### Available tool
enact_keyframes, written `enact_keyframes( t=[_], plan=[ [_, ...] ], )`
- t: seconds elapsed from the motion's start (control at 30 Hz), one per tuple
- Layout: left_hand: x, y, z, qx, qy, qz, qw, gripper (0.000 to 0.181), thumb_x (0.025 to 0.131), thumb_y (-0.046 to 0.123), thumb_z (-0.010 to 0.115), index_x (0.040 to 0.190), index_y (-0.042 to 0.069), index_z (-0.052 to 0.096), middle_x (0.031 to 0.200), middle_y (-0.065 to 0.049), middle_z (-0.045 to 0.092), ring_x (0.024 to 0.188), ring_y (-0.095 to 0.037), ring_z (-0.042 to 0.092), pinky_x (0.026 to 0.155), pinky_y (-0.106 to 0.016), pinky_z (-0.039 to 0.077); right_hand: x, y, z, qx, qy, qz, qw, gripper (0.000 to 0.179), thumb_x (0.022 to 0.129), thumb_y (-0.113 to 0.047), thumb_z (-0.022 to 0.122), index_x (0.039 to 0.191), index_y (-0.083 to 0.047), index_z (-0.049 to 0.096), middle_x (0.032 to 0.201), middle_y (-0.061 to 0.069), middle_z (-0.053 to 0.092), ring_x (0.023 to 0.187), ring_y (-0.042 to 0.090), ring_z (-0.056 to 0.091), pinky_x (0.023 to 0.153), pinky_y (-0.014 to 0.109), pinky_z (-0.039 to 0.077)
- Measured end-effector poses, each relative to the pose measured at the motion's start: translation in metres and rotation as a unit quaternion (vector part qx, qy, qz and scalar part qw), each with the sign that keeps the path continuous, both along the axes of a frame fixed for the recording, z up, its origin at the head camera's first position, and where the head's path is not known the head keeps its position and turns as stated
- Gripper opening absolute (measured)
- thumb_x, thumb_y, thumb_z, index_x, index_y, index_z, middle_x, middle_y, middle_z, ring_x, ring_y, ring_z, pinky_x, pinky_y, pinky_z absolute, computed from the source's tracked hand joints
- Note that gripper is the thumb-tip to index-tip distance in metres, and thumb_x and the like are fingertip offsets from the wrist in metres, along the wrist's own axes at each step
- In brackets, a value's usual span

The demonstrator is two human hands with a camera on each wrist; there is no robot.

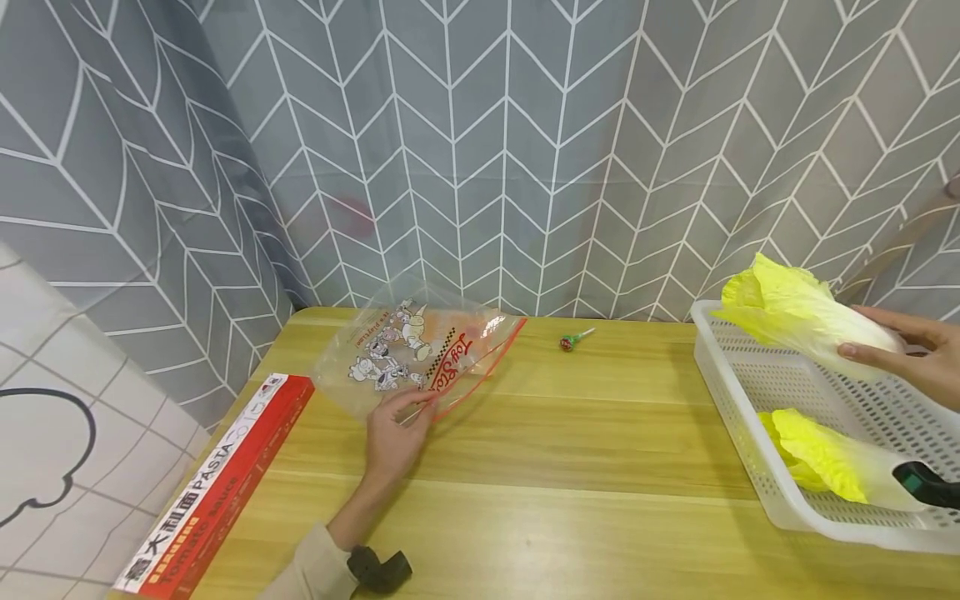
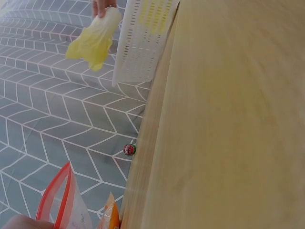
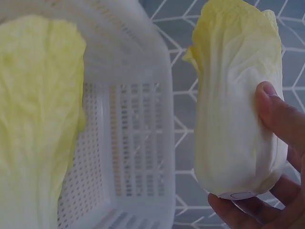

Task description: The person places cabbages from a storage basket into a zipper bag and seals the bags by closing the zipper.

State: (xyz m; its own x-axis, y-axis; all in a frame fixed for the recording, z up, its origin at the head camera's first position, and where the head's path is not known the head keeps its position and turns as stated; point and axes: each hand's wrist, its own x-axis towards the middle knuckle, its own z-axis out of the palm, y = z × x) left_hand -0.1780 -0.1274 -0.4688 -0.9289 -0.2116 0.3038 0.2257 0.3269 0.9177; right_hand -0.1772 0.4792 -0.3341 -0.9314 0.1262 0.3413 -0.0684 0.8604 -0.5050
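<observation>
My left hand (image 1: 399, 437) pinches the edge of a clear zip bag (image 1: 390, 367) with a red-edged mouth and printed cartoon figures. In the left wrist view the red rims of the bag (image 2: 69, 195) stand apart, with an orange packet (image 2: 110, 214) beside them. At the far right, my right hand (image 1: 911, 350) grips a napa cabbage (image 1: 817, 321) by its white base, thumb on one side and fingers under the end. This cabbage is held above a white basket (image 1: 738, 442). A second napa cabbage (image 1: 847, 458) lies inside the basket.
A lollipop (image 1: 570, 341) with a green and red wrapper lies near the table's back edge. Along the left edge lies a long red and white pasta box (image 1: 217, 483). A grey patterned curtain (image 1: 480, 150) hangs behind the wooden table (image 1: 570, 467).
</observation>
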Motion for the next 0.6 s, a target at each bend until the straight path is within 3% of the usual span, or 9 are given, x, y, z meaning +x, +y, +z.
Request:
enact_keyframes(
  t=[0.1, 0.13, 0.2, 0.23, 0.27, 0.37, 0.43, 0.5, 0.6],
  plan=[
    [0.000, 0.000, 0.001, 0.002, 0.000, 0.000, 1.0000, 0.018, 0.083, 0.001, 0.080, 0.099, 0.010, 0.080, 0.115, -0.013, 0.073, 0.115, -0.027, 0.063, 0.110, -0.047, 0.048, 0.000, -0.014, 0.010, 0.009, -0.035, -0.003, 0.9994, 0.072, 0.095, -0.035, 0.073, 0.157, -0.023, 0.038, 0.145, -0.012, 0.057, 0.081, -0.009, 0.055, 0.055, 0.013, 0.036],
    [0.001, 0.000, 0.001, 0.003, -0.001, 0.001, 1.0000, 0.018, 0.083, 0.001, 0.079, 0.099, 0.010, 0.080, 0.115, -0.013, 0.073, 0.115, -0.026, 0.063, 0.110, -0.046, 0.048, 0.000, -0.019, 0.012, 0.010, -0.048, -0.004, 0.9988, 0.073, 0.095, -0.037, 0.072, 0.157, -0.023, 0.037, 0.153, 0.004, 0.054, 0.088, 0.004, 0.061, 0.056, 0.014, 0.035],
    [0.001, 0.000, 0.001, 0.006, -0.002, 0.002, 1.0000, 0.018, 0.084, 0.001, 0.079, 0.099, 0.009, 0.080, 0.116, -0.013, 0.073, 0.115, -0.026, 0.063, 0.108, -0.045, 0.050, -0.001, -0.029, 0.017, 0.011, -0.070, -0.002, 0.9975, 0.073, 0.095, -0.041, 0.071, 0.157, -0.026, 0.038, 0.156, 0.031, 0.040, 0.088, 0.007, 0.062, 0.058, 0.015, 0.036],
    [0.001, 0.000, 0.001, 0.008, -0.003, 0.003, 1.0000, 0.018, 0.083, 0.001, 0.079, 0.099, 0.009, 0.080, 0.116, -0.013, 0.072, 0.116, -0.025, 0.063, 0.106, -0.044, 0.052, -0.001, -0.034, 0.019, 0.013, -0.076, 0.001, 0.9970, 0.072, 0.095, -0.043, 0.071, 0.157, -0.026, 0.038, 0.158, 0.028, 0.038, 0.094, 0.022, 0.065, 0.060, 0.019, 0.040],
    [0.001, 0.000, 0.001, 0.008, -0.003, 0.004, 1.0000, 0.018, 0.083, 0.001, 0.080, 0.099, 0.009, 0.080, 0.117, -0.013, 0.072, 0.116, -0.025, 0.063, 0.106, -0.044, 0.052, -0.003, -0.038, 0.020, 0.012, -0.079, 0.007, 0.9968, 0.071, 0.094, -0.044, 0.071, 0.156, -0.028, 0.040, 0.160, 0.023, 0.038, 0.089, 0.006, 0.063, 0.061, 0.019, 0.041],
    [0.001, 0.000, 0.001, 0.007, -0.004, 0.006, 1.0000, 0.018, 0.083, 0.002, 0.080, 0.099, 0.010, 0.080, 0.117, -0.013, 0.072, 0.116, -0.024, 0.063, 0.103, -0.043, 0.054, -0.008, -0.050, 0.021, -0.005, -0.072, 0.037, 0.9967, 0.067, 0.093, -0.040, 0.074, 0.153, -0.029, 0.046, 0.153, -0.010, 0.048, 0.082, -0.017, 0.055, 0.061, 0.019, 0.047],
    [0.001, 0.000, 0.001, 0.005, -0.002, 0.006, 1.0000, 0.018, 0.083, 0.002, 0.080, 0.099, 0.010, 0.080, 0.117, -0.013, 0.072, 0.116, -0.025, 0.063, 0.104, -0.043, 0.054, -0.010, -0.058, 0.022, -0.021, -0.069, 0.056, 0.9958, 0.065, 0.092, -0.038, 0.075, 0.152, -0.028, 0.049, 0.136, -0.028, 0.049, 0.083, -0.017, 0.058, 0.063, 0.017, 0.048],
    [0.001, -0.001, 0.001, 0.003, 0.001, 0.007, 1.0000, 0.017, 0.083, 0.002, 0.080, 0.099, 0.010, 0.080, 0.117, -0.013, 0.072, 0.115, -0.025, 0.063, 0.104, -0.043, 0.053, -0.011, -0.066, 0.021, -0.034, -0.061, 0.071, 0.9950, 0.064, 0.092, -0.035, 0.077, 0.150, -0.028, 0.051, 0.121, -0.037, 0.046, 0.083, -0.023, 0.052, 0.063, 0.010, 0.046],
    [0.001, -0.001, 0.000, 0.003, 0.001, 0.005, 1.0000, 0.018, 0.084, 0.002, 0.080, 0.099, 0.010, 0.080, 0.117, -0.013, 0.072, 0.115, -0.024, 0.063, 0.104, -0.043, 0.053, -0.013, -0.079, 0.021, -0.053, -0.052, 0.087, 0.9934, 0.062, 0.091, -0.033, 0.077, 0.148, -0.027, 0.054, 0.123, -0.038, 0.049, 0.084, -0.023, 0.054, 0.065, 0.008, 0.047]
  ],
)
